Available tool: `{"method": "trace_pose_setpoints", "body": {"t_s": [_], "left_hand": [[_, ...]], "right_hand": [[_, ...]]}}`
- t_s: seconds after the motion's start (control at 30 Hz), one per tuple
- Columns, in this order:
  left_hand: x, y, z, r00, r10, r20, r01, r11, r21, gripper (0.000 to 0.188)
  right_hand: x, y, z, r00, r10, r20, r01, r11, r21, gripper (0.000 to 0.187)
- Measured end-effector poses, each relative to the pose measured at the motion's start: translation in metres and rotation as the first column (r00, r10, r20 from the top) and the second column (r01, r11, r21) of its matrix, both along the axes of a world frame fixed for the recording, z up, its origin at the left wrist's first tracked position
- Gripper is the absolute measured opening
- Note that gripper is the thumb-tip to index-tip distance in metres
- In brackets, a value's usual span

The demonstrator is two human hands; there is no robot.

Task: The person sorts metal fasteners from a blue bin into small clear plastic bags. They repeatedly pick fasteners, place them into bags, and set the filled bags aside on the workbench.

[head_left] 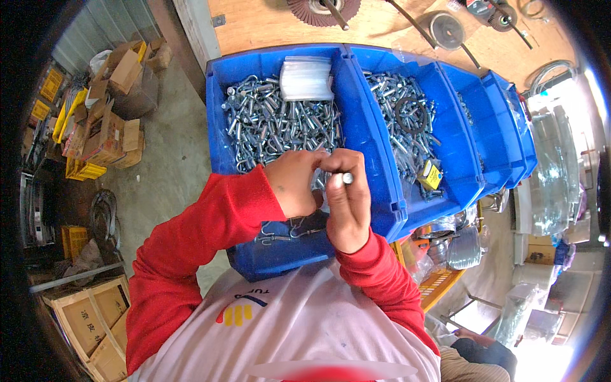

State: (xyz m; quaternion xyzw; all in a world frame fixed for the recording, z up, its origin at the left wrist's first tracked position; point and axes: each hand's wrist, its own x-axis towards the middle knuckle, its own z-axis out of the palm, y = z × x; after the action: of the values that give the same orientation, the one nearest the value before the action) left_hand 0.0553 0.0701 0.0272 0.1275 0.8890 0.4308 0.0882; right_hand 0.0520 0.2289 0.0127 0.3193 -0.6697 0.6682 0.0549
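Over the near part of a large blue bin (213, 137), my two hands meet in front of my chest. My right hand (350, 204) is closed round a silver metal bolt (347, 178), its round end showing between thumb and fingers. Close against it, my left hand (294, 181) is curled shut, its fingertips partly hidden. A bit of clear plastic seems to show between the hands. Beneath and beyond them the bin holds a heap of silver hook bolts (280, 124), with a few loose hooks (296, 229) near its front. A stack of clear plastic bags (307, 79) lies on the heap.
More blue bins (455, 146) stand to the right; the nearest has bolts, a black ring (411, 115) and a small yellow box (430, 175). Behind is a wooden board (382, 32) with discs on rods. Cardboard boxes (105, 137) stand left; another person (484, 353) is at lower right.
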Motion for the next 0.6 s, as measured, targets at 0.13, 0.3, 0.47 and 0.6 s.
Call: {"method": "trace_pose_setpoints", "body": {"t_s": [0.13, 0.3, 0.47, 0.6], "left_hand": [[-0.002, -0.002, -0.011, 0.999, -0.031, 0.035, 0.033, 0.998, -0.05, 0.054], [0.015, -0.002, 0.019, 0.995, -0.031, -0.09, 0.046, 0.985, 0.168, 0.07], [0.018, 0.005, 0.045, 0.946, 0.029, 0.324, -0.109, 0.966, 0.232, 0.058], [0.0, 0.021, 0.02, 0.942, -0.023, 0.334, -0.026, 0.989, 0.142, 0.056]], "right_hand": [[-0.005, 0.005, 0.012, 0.977, -0.038, -0.208, 0.101, 0.948, 0.303, 0.029], [-0.003, 0.06, 0.039, 0.955, -0.129, -0.266, 0.199, 0.945, 0.26, 0.029], [-0.077, 0.155, 0.01, 0.804, -0.595, 0.0, 0.568, 0.768, 0.297, 0.01], [-0.122, 0.186, -0.068, 0.915, -0.39, -0.099, 0.281, 0.445, 0.85, 0.019]]}}
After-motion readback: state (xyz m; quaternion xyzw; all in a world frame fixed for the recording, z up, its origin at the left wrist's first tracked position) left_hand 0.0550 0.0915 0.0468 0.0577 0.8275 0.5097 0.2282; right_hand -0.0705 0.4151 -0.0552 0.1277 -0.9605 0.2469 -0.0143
